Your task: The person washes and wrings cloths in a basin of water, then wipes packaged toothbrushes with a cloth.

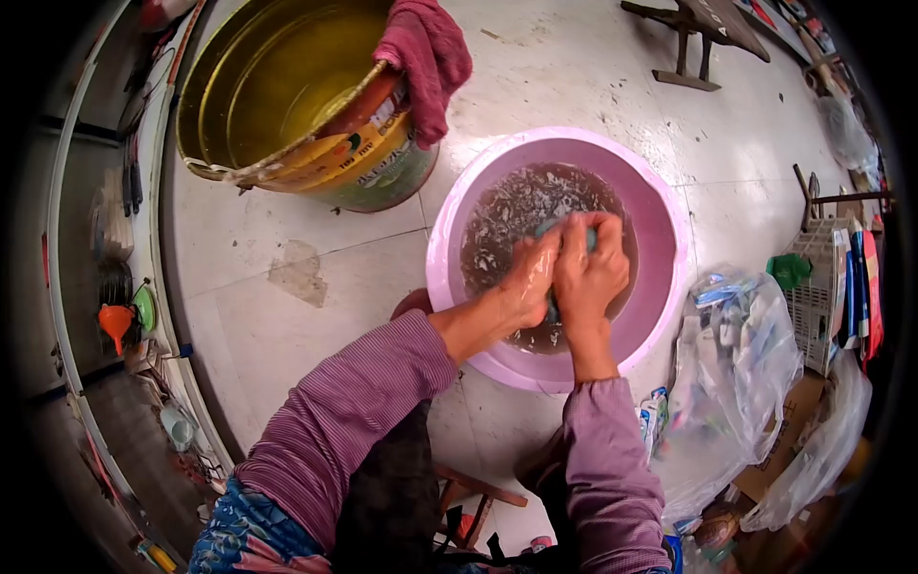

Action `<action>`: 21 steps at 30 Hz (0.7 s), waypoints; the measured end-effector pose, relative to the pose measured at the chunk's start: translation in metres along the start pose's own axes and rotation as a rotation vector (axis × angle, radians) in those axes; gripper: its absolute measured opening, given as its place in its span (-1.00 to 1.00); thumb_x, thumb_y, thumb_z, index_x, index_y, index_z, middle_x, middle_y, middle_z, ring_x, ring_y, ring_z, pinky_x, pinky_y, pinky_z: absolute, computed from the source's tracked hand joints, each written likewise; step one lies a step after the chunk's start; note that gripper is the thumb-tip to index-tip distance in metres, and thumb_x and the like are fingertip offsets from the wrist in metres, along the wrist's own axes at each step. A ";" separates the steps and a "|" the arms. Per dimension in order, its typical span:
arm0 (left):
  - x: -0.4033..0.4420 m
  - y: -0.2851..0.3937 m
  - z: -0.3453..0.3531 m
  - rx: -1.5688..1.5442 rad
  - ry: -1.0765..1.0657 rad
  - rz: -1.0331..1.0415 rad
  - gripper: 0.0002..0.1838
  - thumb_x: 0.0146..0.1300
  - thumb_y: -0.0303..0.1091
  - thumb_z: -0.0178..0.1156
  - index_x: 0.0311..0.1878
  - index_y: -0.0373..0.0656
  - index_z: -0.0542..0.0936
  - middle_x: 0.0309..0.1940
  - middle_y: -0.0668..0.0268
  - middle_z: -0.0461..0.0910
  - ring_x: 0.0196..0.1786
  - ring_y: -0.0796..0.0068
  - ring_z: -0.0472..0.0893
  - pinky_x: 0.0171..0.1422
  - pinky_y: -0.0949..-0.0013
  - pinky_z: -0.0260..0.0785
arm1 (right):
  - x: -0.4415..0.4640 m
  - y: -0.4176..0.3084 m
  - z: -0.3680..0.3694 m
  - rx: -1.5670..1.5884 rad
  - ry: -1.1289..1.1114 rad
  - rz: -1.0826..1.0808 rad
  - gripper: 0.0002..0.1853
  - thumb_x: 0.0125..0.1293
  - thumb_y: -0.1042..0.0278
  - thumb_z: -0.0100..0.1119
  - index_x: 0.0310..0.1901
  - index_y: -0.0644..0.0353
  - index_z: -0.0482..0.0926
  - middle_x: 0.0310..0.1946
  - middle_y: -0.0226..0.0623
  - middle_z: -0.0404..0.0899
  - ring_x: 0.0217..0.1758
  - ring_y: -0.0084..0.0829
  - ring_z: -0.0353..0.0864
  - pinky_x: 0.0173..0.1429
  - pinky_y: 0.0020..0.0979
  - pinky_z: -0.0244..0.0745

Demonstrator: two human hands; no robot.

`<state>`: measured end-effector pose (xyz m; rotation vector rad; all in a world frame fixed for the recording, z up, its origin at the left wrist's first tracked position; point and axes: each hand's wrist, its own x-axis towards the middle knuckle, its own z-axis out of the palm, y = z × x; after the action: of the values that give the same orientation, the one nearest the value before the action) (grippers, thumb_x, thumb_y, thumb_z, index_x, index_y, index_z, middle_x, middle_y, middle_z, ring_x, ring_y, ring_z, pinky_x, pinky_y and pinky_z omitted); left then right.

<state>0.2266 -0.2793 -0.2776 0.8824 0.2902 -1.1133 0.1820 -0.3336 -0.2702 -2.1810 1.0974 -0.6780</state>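
A pink plastic basin (667, 239) stands on the floor with murky, rippling water (507, 206) in it. Over that water my left hand (532, 279) and my right hand (587, 270) are pressed together, fingers curled around a bunched, wet teal cloth (592, 239). Only small bits of the cloth show between and beyond the fingers; the rest is hidden by my hands. Both hands look wet, and my wrists cross the near rim of the basin.
A large metal bucket (382, 182) of yellowish liquid stands at upper left, a red cloth (430, 57) draped over its rim. Clear plastic bags (732, 383) lie at right beside a white basket (820, 277). A wooden stool (703, 33) is at upper right, glass-fronted shelving (172, 316) at left.
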 end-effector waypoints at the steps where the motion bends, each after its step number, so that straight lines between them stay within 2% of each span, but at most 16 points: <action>1: 0.004 -0.001 0.001 -0.005 -0.002 -0.012 -0.67 0.33 -0.05 0.07 -0.16 -0.13 0.58 -0.33 0.41 0.54 -0.22 0.59 0.54 -0.13 0.46 0.40 | 0.006 0.005 -0.001 -0.012 -0.001 0.006 -0.73 0.19 0.14 0.21 -0.29 0.19 0.53 -0.50 -0.11 0.57 -0.43 -0.18 0.56 -0.33 -0.25 0.43; 3: 0.007 -0.004 0.004 0.074 0.096 -0.130 -0.65 0.34 -0.08 0.06 -0.01 -0.16 0.53 -0.16 0.31 0.55 -0.10 0.53 0.54 -0.04 0.44 0.41 | 0.017 0.016 -0.002 0.104 0.041 0.068 -0.69 0.16 0.12 0.25 -0.25 0.20 0.53 -0.46 -0.09 0.58 -0.37 -0.22 0.58 -0.24 -0.30 0.44; 4: 0.000 -0.001 0.012 0.129 0.160 -0.110 -0.61 0.34 -0.07 0.07 -0.05 -0.25 0.53 -0.14 0.29 0.55 -0.13 0.54 0.55 -0.06 0.41 0.42 | 0.023 0.026 -0.002 0.113 -0.032 0.164 -0.57 0.17 0.09 0.27 -0.11 0.29 0.53 -0.42 -0.17 0.60 -0.33 -0.36 0.56 -0.18 -0.38 0.42; 5: 0.004 -0.006 0.008 0.132 0.149 -0.120 -0.61 0.34 -0.07 0.07 -0.05 -0.25 0.53 -0.14 0.29 0.55 -0.13 0.54 0.55 -0.06 0.41 0.42 | 0.027 0.034 -0.001 0.105 -0.022 0.169 -0.57 0.17 0.09 0.27 -0.11 0.29 0.53 -0.42 -0.17 0.60 -0.33 -0.36 0.56 -0.18 -0.38 0.42; 7: 0.008 -0.013 -0.005 0.149 0.016 -0.092 -0.61 0.34 -0.06 0.07 -0.06 -0.24 0.53 -0.12 0.26 0.55 -0.09 0.51 0.53 0.03 0.35 0.37 | 0.030 0.051 0.001 0.394 -0.040 0.377 -0.43 0.20 0.09 0.26 0.03 0.46 0.46 -0.42 -0.28 0.58 -0.36 -0.49 0.50 -0.20 -0.43 0.40; 8: 0.002 -0.013 -0.007 0.133 0.015 -0.038 -0.71 0.31 -0.13 0.14 -0.14 -0.19 0.57 -0.27 0.39 0.57 -0.20 0.61 0.52 -0.06 0.41 0.35 | 0.034 0.066 -0.003 0.396 0.013 0.432 -0.36 0.22 0.09 0.26 0.09 0.57 0.40 -0.43 -0.32 0.58 -0.37 -0.55 0.47 -0.20 -0.47 0.40; 11: 0.014 -0.019 -0.041 0.231 0.094 0.001 -0.75 0.33 -0.18 0.12 -0.10 -0.15 0.56 -0.23 0.41 0.57 -0.17 0.62 0.49 -0.03 0.39 0.33 | 0.031 0.131 -0.009 0.321 0.029 0.532 -0.37 0.21 0.10 0.28 0.09 0.54 0.41 -0.33 -0.26 0.60 -0.34 -0.53 0.49 -0.17 -0.50 0.40; 12: 0.026 -0.028 -0.065 0.268 0.096 0.005 -0.77 0.33 -0.23 0.11 -0.04 -0.10 0.57 -0.13 0.37 0.57 -0.14 0.62 0.49 0.02 0.39 0.31 | 0.029 0.159 -0.004 0.260 0.020 0.538 -0.37 0.20 0.09 0.29 0.09 0.51 0.42 -0.23 -0.21 0.61 -0.29 -0.49 0.54 -0.13 -0.51 0.44; 13: 0.027 -0.027 -0.072 0.418 0.154 -0.001 -0.65 0.33 -0.27 0.09 0.17 -0.04 0.49 0.05 0.29 0.51 -0.03 0.54 0.48 0.13 0.40 0.27 | 0.023 0.161 -0.001 0.257 0.021 0.540 -0.37 0.20 0.09 0.29 0.09 0.51 0.42 -0.23 -0.21 0.61 -0.29 -0.49 0.54 -0.13 -0.51 0.44; 15: 0.028 -0.020 -0.077 0.288 0.229 -0.163 -0.45 0.34 -0.28 0.07 0.39 0.08 0.25 0.23 0.25 0.38 0.14 0.38 0.43 0.29 0.20 0.16 | 0.003 0.155 0.010 0.634 -0.059 0.518 -0.45 0.19 0.20 0.29 0.08 0.48 0.43 -0.20 -0.18 0.60 -0.24 -0.42 0.58 -0.10 -0.47 0.49; 16: 0.031 -0.019 -0.079 0.292 0.227 -0.163 -0.45 0.34 -0.28 0.07 0.39 0.08 0.25 0.23 0.25 0.38 0.14 0.38 0.43 0.29 0.20 0.16 | -0.006 0.143 0.019 0.504 -0.104 0.715 -0.51 0.18 0.30 0.28 0.07 0.45 0.45 -0.21 -0.17 0.60 -0.22 -0.39 0.59 -0.11 -0.45 0.52; 17: 0.035 -0.021 -0.083 0.328 0.213 -0.193 -0.36 0.33 -0.23 0.09 0.44 0.11 0.12 0.26 0.24 0.33 0.18 0.31 0.40 0.30 0.06 0.12 | -0.016 0.131 0.028 0.368 -0.150 0.909 -0.56 0.17 0.39 0.27 0.06 0.42 0.46 -0.22 -0.16 0.60 -0.19 -0.35 0.60 -0.12 -0.43 0.55; 18: 0.035 -0.018 -0.079 0.364 0.200 -0.223 -0.26 0.32 -0.19 0.11 0.49 0.15 -0.02 0.30 0.24 0.29 0.23 0.25 0.37 0.31 -0.09 0.07 | -0.023 0.125 0.031 0.629 -0.252 0.986 -0.59 0.14 0.49 0.24 0.05 0.40 0.46 -0.22 -0.15 0.59 -0.19 -0.34 0.60 -0.15 -0.41 0.57; 19: 0.035 -0.016 -0.074 0.367 0.199 -0.223 -0.26 0.32 -0.19 0.11 0.49 0.15 -0.02 0.30 0.24 0.29 0.23 0.25 0.37 0.31 -0.09 0.07 | -0.027 0.119 0.034 0.893 -0.356 1.053 -0.60 0.11 0.59 0.21 0.04 0.39 0.47 -0.22 -0.13 0.59 -0.19 -0.33 0.60 -0.19 -0.39 0.58; 20: 0.035 -0.016 -0.069 0.303 0.225 -0.254 -0.31 0.32 -0.14 0.12 0.44 0.05 0.09 0.32 0.23 0.26 0.25 0.22 0.36 0.29 -0.23 0.02 | -0.028 0.116 0.034 0.961 -0.328 1.075 -0.66 0.03 0.70 0.15 -0.09 0.31 0.53 -0.28 -0.22 0.59 -0.26 -0.38 0.58 -0.29 -0.40 0.56; 21: 0.034 -0.014 -0.066 0.240 0.253 -0.285 -0.35 0.31 -0.08 0.13 0.40 -0.05 0.19 0.34 0.22 0.23 0.27 0.19 0.34 0.27 -0.36 -0.02 | -0.029 0.105 0.032 0.964 -0.330 1.080 -0.66 0.03 0.70 0.15 -0.09 0.31 0.53 -0.28 -0.22 0.59 -0.26 -0.38 0.58 -0.29 -0.40 0.56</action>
<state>0.2435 -0.2554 -0.3472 1.2267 0.5109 -1.3183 0.1330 -0.3506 -0.3714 -0.6706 1.1963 -0.2153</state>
